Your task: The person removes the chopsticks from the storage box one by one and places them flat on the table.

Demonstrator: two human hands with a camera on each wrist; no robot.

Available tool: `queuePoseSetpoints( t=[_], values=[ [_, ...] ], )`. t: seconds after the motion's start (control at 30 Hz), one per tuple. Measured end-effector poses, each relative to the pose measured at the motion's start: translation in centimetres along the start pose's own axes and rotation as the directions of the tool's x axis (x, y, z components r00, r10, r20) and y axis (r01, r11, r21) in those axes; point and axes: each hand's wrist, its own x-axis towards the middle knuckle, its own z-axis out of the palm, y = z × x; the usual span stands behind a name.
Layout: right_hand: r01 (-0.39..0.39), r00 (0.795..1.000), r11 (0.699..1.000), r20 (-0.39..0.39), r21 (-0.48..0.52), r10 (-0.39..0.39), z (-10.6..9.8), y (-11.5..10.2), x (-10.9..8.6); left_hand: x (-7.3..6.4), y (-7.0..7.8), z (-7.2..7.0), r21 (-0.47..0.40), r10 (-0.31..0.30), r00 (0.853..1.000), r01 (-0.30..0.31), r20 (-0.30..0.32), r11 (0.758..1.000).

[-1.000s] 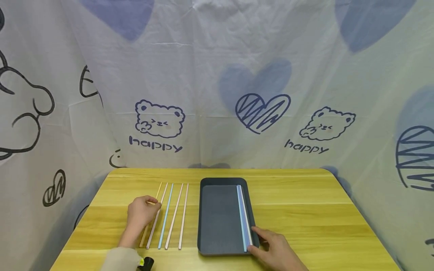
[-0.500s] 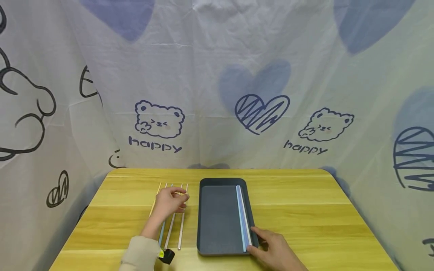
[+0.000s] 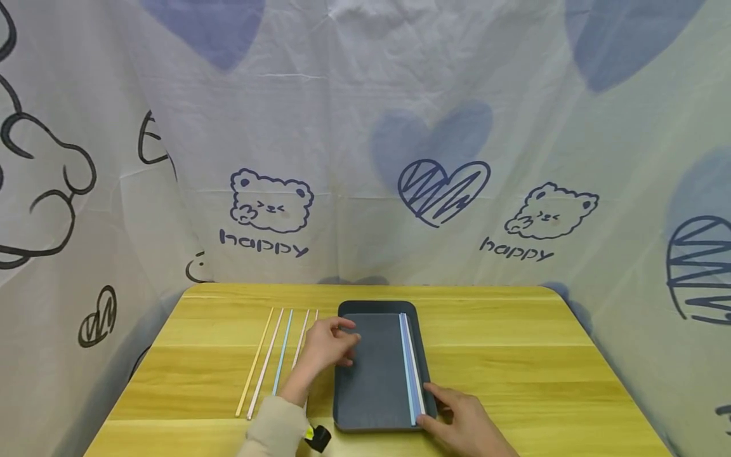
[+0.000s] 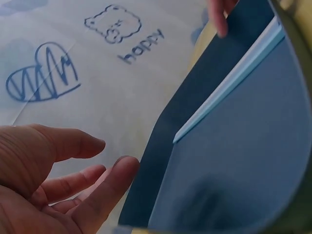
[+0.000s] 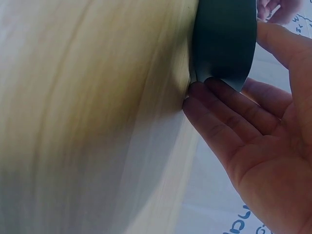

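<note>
My left hand [image 3: 328,343] hovers over the left rim of a dark grey tray [image 3: 365,381], fingers loosely bent. In the left wrist view, nothing lies between that hand's thumb and fingers [image 4: 124,170]. My right hand [image 3: 465,422] holds the tray at its near right corner, thumb at the rim and fingers against the outer wall, as the right wrist view shows. Thin light blue, bluish-purple and white sticks [image 3: 408,368] lie side by side along the tray's right side. Left of the tray, a yellow stick [image 3: 254,363], a blue stick [image 3: 282,352] and pale pink sticks [image 3: 265,362] rest apart.
The wooden table [image 3: 514,362] carries the tray and the loose sticks. Behind it hangs a pale cloth [image 3: 354,241] printed with hearts and bears. My left forearm covers the near ends of some sticks.
My left hand has moved right, from the yellow and pink sticks at the left across the row to the tray's left rim. My right hand stays at the tray's corner.
</note>
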Motion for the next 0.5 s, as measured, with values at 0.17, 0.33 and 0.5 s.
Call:
queuePoseSetpoints(
  t=[0.17,0.33,0.5],
  values=[
    [0.013,1.000,1.000,-0.010,0.001,-0.013,0.0,0.0,-0.1,0.0,0.4,2.1,-0.005,0.025,0.999,-0.024,0.046,1.000],
    [0.017,1.000,1.000,-0.025,-0.013,-0.018,0.1,0.1,0.0,0.3,0.2,4.0,0.001,0.011,0.998,-0.011,0.061,1.000],
    [0.011,1.000,1.000,-0.019,-0.015,-0.011,0.0,0.0,0.0,0.4,0.0,5.5,0.016,0.006,0.997,-0.007,0.072,1.000]
  ],
)
